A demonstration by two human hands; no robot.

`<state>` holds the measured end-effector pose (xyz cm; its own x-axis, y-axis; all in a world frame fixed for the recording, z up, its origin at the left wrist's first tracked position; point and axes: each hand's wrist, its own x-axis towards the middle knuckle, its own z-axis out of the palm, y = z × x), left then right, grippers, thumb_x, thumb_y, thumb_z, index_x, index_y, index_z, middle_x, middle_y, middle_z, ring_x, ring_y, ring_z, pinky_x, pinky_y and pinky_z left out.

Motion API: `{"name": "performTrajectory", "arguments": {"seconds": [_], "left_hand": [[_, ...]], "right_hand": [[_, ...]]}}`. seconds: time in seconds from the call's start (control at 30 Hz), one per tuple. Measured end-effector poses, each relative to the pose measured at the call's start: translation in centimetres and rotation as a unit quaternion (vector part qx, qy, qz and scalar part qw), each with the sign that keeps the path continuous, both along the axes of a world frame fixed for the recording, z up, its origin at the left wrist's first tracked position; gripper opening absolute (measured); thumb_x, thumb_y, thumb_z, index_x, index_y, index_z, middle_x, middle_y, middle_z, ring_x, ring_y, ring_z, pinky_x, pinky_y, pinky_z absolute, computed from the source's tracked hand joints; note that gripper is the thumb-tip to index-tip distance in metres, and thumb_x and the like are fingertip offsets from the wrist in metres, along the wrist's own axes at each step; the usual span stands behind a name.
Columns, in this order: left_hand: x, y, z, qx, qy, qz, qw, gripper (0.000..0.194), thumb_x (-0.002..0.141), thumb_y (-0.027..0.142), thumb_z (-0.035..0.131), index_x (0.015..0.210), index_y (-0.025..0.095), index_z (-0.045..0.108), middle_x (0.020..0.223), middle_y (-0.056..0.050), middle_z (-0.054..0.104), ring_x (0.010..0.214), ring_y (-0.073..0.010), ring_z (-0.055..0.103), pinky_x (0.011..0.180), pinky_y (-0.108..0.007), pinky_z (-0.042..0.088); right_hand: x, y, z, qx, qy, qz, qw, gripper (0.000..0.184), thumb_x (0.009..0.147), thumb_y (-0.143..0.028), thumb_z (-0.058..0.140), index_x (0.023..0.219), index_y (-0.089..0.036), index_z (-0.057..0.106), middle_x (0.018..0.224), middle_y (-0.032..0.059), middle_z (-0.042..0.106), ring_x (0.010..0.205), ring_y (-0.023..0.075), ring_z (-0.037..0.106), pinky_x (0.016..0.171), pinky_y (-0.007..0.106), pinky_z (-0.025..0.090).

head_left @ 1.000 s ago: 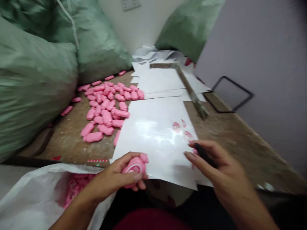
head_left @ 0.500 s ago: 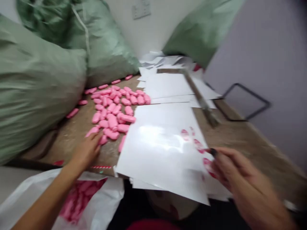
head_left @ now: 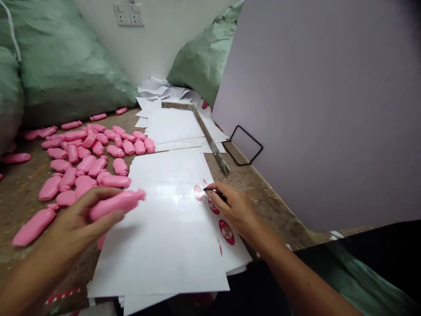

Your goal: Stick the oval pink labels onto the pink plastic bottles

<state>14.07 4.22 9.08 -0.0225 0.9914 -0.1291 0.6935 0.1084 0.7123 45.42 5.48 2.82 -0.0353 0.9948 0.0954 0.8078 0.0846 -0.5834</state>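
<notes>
My left hand (head_left: pixel 77 219) is closed around a small pink bottle (head_left: pixel 115 204), held tilted above the left edge of a white sticker sheet (head_left: pixel 158 259). My right hand (head_left: pixel 235 204) pinches a thin black pointed tool (head_left: pixel 217 193); whether it is tweezers or a blade I cannot make out. Its tip meets the edge of an oval pink sticker (head_left: pixel 198 193) at the sheet's right side. Below, a red-and-white oval sticker (head_left: pixel 226 231) lies on the same sheet. Many more pink bottles (head_left: pixel 87 164) lie loose on the table to the left.
Large green sacks (head_left: pixel 66 66) stand behind the bottles. An L-shaped metal bar (head_left: pixel 210 140) rests on more white sheets (head_left: pixel 174 125) at the back. A black wire frame (head_left: pixel 245 145) leans by the pale purple panel (head_left: pixel 312 109) on the right.
My left hand has picked up a pink bottle from the pile and brought it toward the sheet. My right hand has shifted to another sticker farther up the sheet. The view has turned right.
</notes>
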Motion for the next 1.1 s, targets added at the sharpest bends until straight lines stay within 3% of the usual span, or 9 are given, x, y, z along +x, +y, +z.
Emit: {"name": "performTrajectory", "arguments": {"seconds": [0.13, 0.2, 0.3, 0.33, 0.4, 0.5, 0.6, 0.83, 1.1], "left_hand": [[7.4, 3.7, -0.5, 0.005, 0.02, -0.186, 0.982, 0.041, 0.08, 0.03, 0.056, 0.119, 0.025, 0.064, 0.112, -0.007, 0.068, 0.101, -0.0279, 0.064, 0.087, -0.037, 0.049], [9.2, 5.0, -1.0, 0.021, 0.145, -0.284, 0.947, 0.043, 0.076, 0.014, 0.05, 0.113, 0.024, 0.069, 0.106, -0.009, 0.067, 0.093, -0.0269, 0.065, 0.083, -0.039, 0.049], [10.3, 6.0, -1.6, 0.013, 0.317, -0.341, 0.885, 0.036, 0.068, 0.003, 0.048, 0.091, 0.018, 0.07, 0.095, -0.012, 0.065, 0.082, -0.0302, 0.065, 0.077, -0.045, 0.047], [10.5, 6.2, -1.7, 0.005, 0.33, -0.34, 0.881, 0.034, 0.067, 0.002, 0.048, 0.089, 0.017, 0.069, 0.094, -0.013, 0.064, 0.082, -0.0315, 0.065, 0.078, -0.047, 0.047], [10.9, 6.6, -1.9, -0.017, 0.251, -0.313, 0.916, 0.032, 0.07, 0.004, 0.049, 0.093, 0.018, 0.066, 0.099, -0.011, 0.064, 0.088, -0.0322, 0.065, 0.081, -0.048, 0.047], [12.1, 7.4, -2.3, -0.114, -0.077, -0.197, 0.971, 0.031, 0.08, 0.018, 0.053, 0.11, 0.023, 0.058, 0.113, -0.007, 0.064, 0.099, -0.028, 0.065, 0.085, -0.044, 0.051], [13.4, 8.2, -3.3, -0.213, -0.316, -0.057, 0.923, 0.039, 0.081, 0.024, 0.059, 0.119, 0.022, 0.051, 0.124, -0.01, 0.062, 0.108, -0.0253, 0.066, 0.09, -0.04, 0.054], [13.8, 8.7, -4.5, -0.245, -0.352, -0.009, 0.903, 0.041, 0.076, 0.023, 0.071, 0.114, 0.021, 0.057, 0.129, -0.013, 0.062, 0.114, -0.0285, 0.064, 0.094, -0.043, 0.053], [13.3, 8.8, -5.7, -0.231, -0.315, -0.057, 0.919, 0.047, 0.074, 0.033, 0.073, 0.119, 0.027, 0.061, 0.114, -0.009, 0.066, 0.106, -0.0278, 0.065, 0.088, -0.037, 0.051]], "right_hand": [[0.2, 2.6, -0.6, -0.011, -0.054, 0.002, 0.998, 0.017, 0.092, -0.026, 0.054, 0.098, -0.023, 0.069, 0.085, 0.0053, 0.077, 0.078, 0.0247, 0.068, 0.068, 0.034, 0.039], [0.2, 3.2, -0.9, -0.01, -0.073, 0.013, 0.997, 0.015, 0.092, -0.024, 0.055, 0.095, -0.023, 0.07, 0.088, 0.0054, 0.078, 0.08, 0.0244, 0.069, 0.071, 0.035, 0.037], [0.3, 3.5, -1.1, -0.003, -0.093, 0.026, 0.995, 0.012, 0.092, -0.022, 0.057, 0.093, -0.023, 0.069, 0.09, 0.0038, 0.079, 0.081, 0.0226, 0.069, 0.075, 0.035, 0.035], [0.4, 3.5, -1.2, 0.0, -0.097, 0.027, 0.995, 0.012, 0.091, -0.022, 0.058, 0.093, -0.022, 0.069, 0.09, 0.0031, 0.079, 0.081, 0.022, 0.069, 0.075, 0.035, 0.034], [0.5, 3.5, -1.4, 0.008, -0.106, 0.023, 0.994, 0.01, 0.091, -0.021, 0.058, 0.092, -0.022, 0.069, 0.088, 0.002, 0.078, 0.079, 0.0207, 0.069, 0.073, 0.034, 0.032], [0.6, 3.5, -1.7, 0.023, -0.117, 0.02, 0.993, 0.012, 0.092, -0.019, 0.057, 0.092, -0.022, 0.068, 0.087, 0.0012, 0.078, 0.078, 0.019, 0.069, 0.071, 0.033, 0.029], [0.6, 3.4, -2.1, 0.035, -0.128, 0.022, 0.991, 0.014, 0.093, -0.019, 0.054, 0.09, -0.021, 0.068, 0.086, 0.0017, 0.077, 0.074, 0.0181, 0.067, 0.07, 0.034, 0.027], [0.4, 2.9, -2.9, 0.154, -0.175, 0.038, 0.972, 0.017, 0.094, -0.018, 0.054, 0.086, -0.018, 0.069, 0.076, 0.0, 0.074, 0.061, 0.0155, 0.059, 0.069, 0.034, 0.024], [0.3, 2.4, -2.9, 0.145, -0.159, 0.037, 0.976, 0.019, 0.096, -0.019, 0.051, 0.088, -0.019, 0.068, 0.078, 0.0003, 0.074, 0.062, 0.0152, 0.058, 0.068, 0.033, 0.025]]}}
